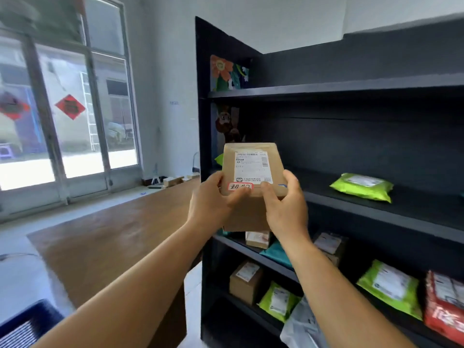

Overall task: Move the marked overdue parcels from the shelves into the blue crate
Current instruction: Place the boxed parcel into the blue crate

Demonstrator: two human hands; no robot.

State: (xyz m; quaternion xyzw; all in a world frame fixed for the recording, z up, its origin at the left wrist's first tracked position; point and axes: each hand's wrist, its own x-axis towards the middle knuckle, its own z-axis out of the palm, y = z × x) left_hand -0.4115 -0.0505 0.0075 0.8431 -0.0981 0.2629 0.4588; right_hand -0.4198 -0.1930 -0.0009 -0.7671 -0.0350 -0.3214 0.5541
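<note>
At 7 o'clock, nearest us, a corner of the blue crate (27, 325) shows at the frame's lower left, well apart from the parcel. Our two forearms reach up from the bottom edge toward centre.

Centre frame: our left hand (211, 202) and right hand (283, 204) both grip a brown cardboard parcel (251, 169), thumbs on its top face, fingers under. We hold it in the air in front of the black shelves (351, 202), clear of any board. It carries a white shipping label (251, 167) and a red-bordered handwritten sticker (239, 186) on its near edge, between our thumbs.

At 8 o'clock a wooden table (113, 237) lies between us and the window.

At 5 o'clock, lower shelves: a small brown box (244, 282), green mailers (278, 301) (390, 287), a grey bag (301, 327), a red packet (444, 307), a teal mailer (276, 253).

At 3 o'clock one green mailer (362, 185) lies alone on the middle shelf.

At 12 o'clock, upper shelves, a flower-printed packet (227, 72) stands at the left end.

At 10 o'clock, farthest, glass doors (75, 116) with a red diamond decal (70, 106).
</note>
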